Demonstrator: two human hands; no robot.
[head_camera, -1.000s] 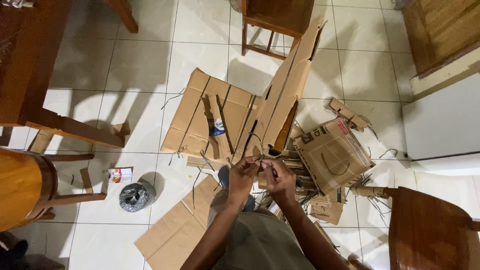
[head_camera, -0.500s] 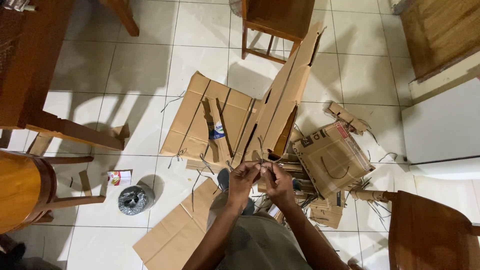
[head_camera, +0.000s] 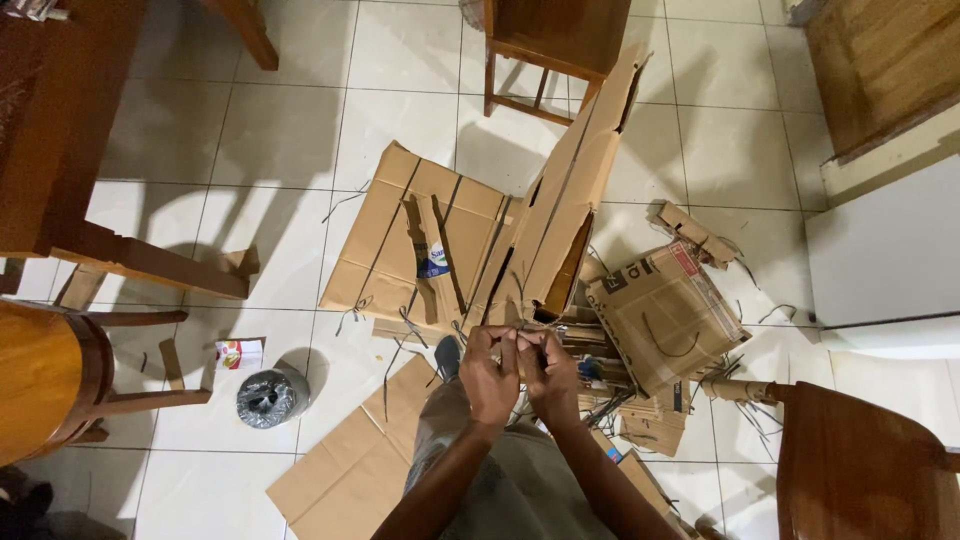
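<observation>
View from above. A white tiled floor (head_camera: 290, 130) carried the whole scene, bordered by dark wooden furniture: a table (head_camera: 45, 120) at upper left, a round stool (head_camera: 40, 375) at lower left, a chair (head_camera: 550, 40) at the top and another chair (head_camera: 860, 460) at lower right. At centre lay a flattened cardboard sheet (head_camera: 400, 240), and against it leaned a tall folded cardboard piece (head_camera: 570, 190), tilted up toward the top chair. A printed cardboard box (head_camera: 665, 310) lay just right of it, with a plain cardboard sheet (head_camera: 350, 470) on the floor at lower centre. A dark roll of string (head_camera: 268, 397) sat near the stool, beside a small red-and-white packet (head_camera: 240, 352). The left hand (head_camera: 488, 372) and right hand (head_camera: 548, 372) met, touching, at the lower edge of the tall piece; both were pinched closed on a thin dark cord (head_camera: 520, 335) running between the fingertips. Loose cord offcuts (head_camera: 395, 345) lay scattered nearby.
</observation>
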